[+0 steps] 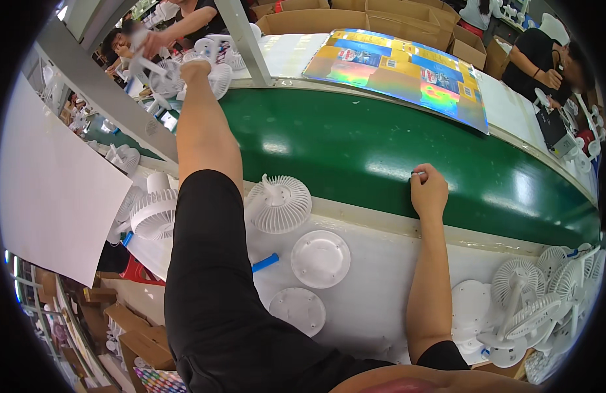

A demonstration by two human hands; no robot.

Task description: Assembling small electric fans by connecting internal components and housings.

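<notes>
My left arm stretches far across the green conveyor belt (355, 141). My left hand (196, 69) is at a cluster of white fans (219, 80) on the far side; its fingers are hidden, so its grip does not show. Over the belt's near edge, my right hand (430, 191) is closed in a pinch, with something small and dark at its fingertips that I cannot make out. Between my arms, a white fan head (281, 204) lies at the belt's near edge. Nearer to me are two round white discs (320, 259) and a blue strip (265, 262).
Several white fans (518, 281) crowd the near right, and another fan (155, 214) stands left of my arm. Shiny printed sheets (401, 75) lie beyond the belt, before open cartons (408, 23). A metal post (245, 42) rises at far left. People work across the belt.
</notes>
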